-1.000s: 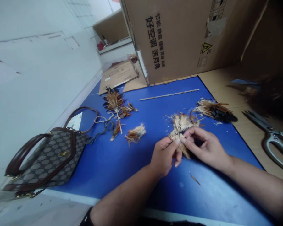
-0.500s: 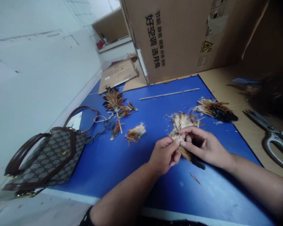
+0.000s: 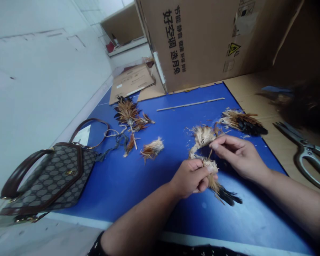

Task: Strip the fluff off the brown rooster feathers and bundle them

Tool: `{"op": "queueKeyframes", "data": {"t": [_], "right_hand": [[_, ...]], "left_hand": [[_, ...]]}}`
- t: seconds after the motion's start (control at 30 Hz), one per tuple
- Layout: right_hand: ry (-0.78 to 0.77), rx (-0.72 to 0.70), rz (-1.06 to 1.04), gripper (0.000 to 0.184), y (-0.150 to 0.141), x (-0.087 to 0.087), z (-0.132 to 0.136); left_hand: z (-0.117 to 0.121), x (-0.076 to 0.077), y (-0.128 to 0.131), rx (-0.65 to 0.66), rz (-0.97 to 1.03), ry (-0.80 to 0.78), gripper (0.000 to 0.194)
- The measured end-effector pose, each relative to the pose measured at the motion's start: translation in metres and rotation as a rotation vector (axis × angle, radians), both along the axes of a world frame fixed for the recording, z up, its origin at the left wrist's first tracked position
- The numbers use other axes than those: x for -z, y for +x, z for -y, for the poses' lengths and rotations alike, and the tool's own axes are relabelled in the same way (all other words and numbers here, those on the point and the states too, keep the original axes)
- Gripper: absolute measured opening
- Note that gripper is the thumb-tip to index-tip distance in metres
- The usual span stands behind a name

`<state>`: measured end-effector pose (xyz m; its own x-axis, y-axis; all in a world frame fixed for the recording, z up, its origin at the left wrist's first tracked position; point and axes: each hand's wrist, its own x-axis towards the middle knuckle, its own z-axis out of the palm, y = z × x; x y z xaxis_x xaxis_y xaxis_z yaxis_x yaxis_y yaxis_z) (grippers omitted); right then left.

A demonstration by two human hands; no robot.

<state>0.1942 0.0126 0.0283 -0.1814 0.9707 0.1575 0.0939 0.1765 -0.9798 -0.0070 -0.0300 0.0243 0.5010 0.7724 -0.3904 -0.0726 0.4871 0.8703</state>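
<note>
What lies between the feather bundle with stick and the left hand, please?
In the head view, a small feather tuft lies between the bundle and the left hand.

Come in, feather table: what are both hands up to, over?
Left hand gripping a feather bundle, black tips poking out. Right hand apparently pinching a thin strand. Pale feather clump just beyond both hands; scissors off right.

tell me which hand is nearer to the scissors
Right. The right hand is over the blue tabletop, left of the scissors; the left hand is farther left, holding a feather bundle.
</note>
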Motion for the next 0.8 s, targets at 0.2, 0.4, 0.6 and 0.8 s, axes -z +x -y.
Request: {"op": "queueKeyframes", "data": {"t": [0.2, 0.4, 0.6, 0.8], "right_hand": [[-0.054, 0.259, -0.208, 0.025, 0.011, 0.011, -0.010], [-0.040, -0.102, -0.002, 0.024, -0.002, -0.002, 0.003], [0.053, -0.119, 0.074, 0.026, -0.012, -0.001, 0.006], [0.047, -0.099, 0.083, 0.027, -0.011, 0.006, 0.004]], "left_hand": [[-0.004, 0.005, 0.001, -0.225, 0.028, 0.031, 0.048], [-0.006, 0.004, 0.001, -0.332, 0.078, 0.026, 0.044], [-0.003, 0.005, 0.002, -0.273, 0.151, 0.035, 0.042], [-0.004, 0.006, 0.001, -0.236, 0.164, 0.036, 0.040]]}}
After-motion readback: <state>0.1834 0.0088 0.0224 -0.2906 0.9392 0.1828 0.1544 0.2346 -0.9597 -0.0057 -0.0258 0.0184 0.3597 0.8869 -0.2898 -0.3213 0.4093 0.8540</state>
